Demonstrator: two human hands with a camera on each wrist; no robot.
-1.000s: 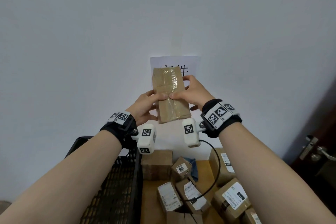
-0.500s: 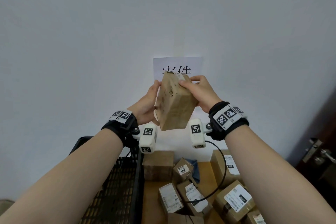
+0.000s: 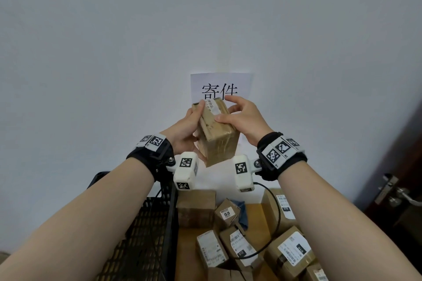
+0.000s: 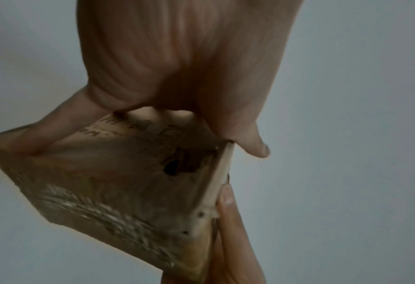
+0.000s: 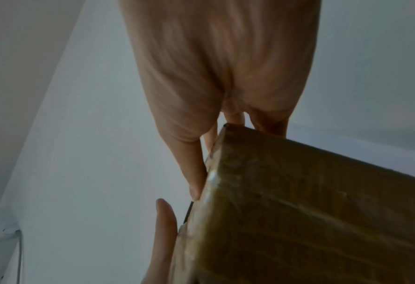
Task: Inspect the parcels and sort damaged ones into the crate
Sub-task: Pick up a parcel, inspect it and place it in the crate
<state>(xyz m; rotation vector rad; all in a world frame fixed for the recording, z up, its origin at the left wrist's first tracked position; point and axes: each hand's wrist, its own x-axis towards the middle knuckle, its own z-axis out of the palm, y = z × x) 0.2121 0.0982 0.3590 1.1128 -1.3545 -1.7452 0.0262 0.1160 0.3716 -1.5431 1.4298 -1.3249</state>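
Observation:
I hold a brown taped cardboard parcel (image 3: 217, 134) up at chest height in front of the wall. My left hand (image 3: 187, 128) grips its left side, fingers curled over the top edge. My right hand (image 3: 242, 118) holds the right side, thumb on the near face. In the left wrist view the parcel (image 4: 109, 184) shows a dark torn hole (image 4: 175, 167) in one face, with my left hand (image 4: 177, 96) wrapped round it. The right wrist view shows the parcel (image 5: 311, 221) with my right hand (image 5: 216, 96) against its edge. The black mesh crate (image 3: 141, 235) stands below left.
Several labelled cardboard parcels (image 3: 233, 239) lie on a wooden table (image 3: 253, 230) below my hands, to the right of the crate. A paper sign (image 3: 220, 86) hangs on the white wall. A door handle (image 3: 397, 194) shows at the right edge.
Both hands have turned the parcel, so a narrow taped end now faces me instead of the broad face. My right index finger has lifted off the top.

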